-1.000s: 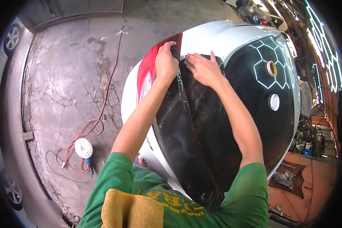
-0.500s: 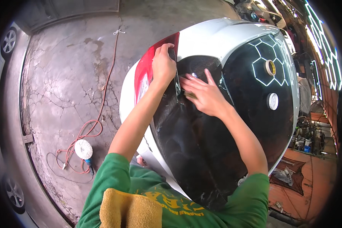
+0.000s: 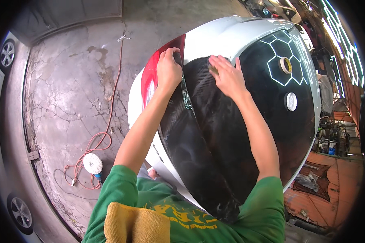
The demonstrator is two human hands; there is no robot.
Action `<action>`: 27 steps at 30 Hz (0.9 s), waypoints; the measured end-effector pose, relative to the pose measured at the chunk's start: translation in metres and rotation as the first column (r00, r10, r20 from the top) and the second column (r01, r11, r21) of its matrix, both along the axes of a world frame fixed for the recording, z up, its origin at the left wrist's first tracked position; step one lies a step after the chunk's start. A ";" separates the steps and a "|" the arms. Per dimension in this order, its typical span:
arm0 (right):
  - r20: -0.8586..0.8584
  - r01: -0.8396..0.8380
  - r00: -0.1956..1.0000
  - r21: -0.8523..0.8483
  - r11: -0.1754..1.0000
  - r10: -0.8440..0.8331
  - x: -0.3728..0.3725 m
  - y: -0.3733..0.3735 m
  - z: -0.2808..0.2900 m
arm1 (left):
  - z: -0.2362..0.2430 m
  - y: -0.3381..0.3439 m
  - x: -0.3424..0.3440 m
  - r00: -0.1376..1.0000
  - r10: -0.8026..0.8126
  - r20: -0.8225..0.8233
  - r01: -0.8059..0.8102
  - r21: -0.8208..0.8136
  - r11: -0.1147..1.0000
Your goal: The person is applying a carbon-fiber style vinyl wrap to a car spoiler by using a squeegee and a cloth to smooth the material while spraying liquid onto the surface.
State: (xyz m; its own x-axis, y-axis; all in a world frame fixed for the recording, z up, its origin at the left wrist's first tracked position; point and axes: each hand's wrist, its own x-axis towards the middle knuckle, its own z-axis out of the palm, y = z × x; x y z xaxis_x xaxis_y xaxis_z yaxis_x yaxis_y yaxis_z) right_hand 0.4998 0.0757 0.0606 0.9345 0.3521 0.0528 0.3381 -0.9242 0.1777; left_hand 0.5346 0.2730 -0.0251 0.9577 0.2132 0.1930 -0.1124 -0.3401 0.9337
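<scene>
The person's left hand [image 3: 169, 72] bends its fingers over the edge of the dark panel beside the red light [image 3: 150, 77]; whether it grips anything there cannot be told. The right hand [image 3: 228, 77] holds a small pad [image 3: 213, 70], mostly hidden, under its nearly straight fingers, near the upper end of the panel [image 3: 215, 121], which lies on the rear of the white car [image 3: 215, 38]. The forearms cover parts of the panel and light. To the right, a tape roll [image 3: 283, 65] and a white disc [image 3: 290, 101] rest apart on the black glass [image 3: 267, 105], beside bright hexagonal reflections. On the cracked floor [image 3: 77, 105] to the left, a polisher [image 3: 93, 163] lies, white pad up, with a looped reddish cord [image 3: 119, 73] beside it; another car [image 3: 0, 121] stands along the far left. A yellow towel [image 3: 136, 222] hangs over the green shirt [image 3: 170, 198]. At lower right, clear plastic [image 3: 307, 181] lies on a dark net [image 3: 324, 190].
</scene>
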 end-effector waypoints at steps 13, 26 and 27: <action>-0.055 -0.165 0.985 -0.085 0.983 0.161 0.007 0.050 -0.014 | -0.001 0.002 -0.002 1.000 -0.011 0.020 0.011 0.025 1.000; -0.257 -0.240 0.934 0.067 0.969 0.249 -0.016 0.061 -0.007 | -0.010 0.009 0.002 0.998 0.007 0.061 -0.008 0.025 1.000; -0.262 -0.325 0.901 0.116 0.939 0.345 -0.037 0.058 -0.004 | -0.010 0.015 0.003 1.000 0.017 0.015 -0.018 0.038 0.999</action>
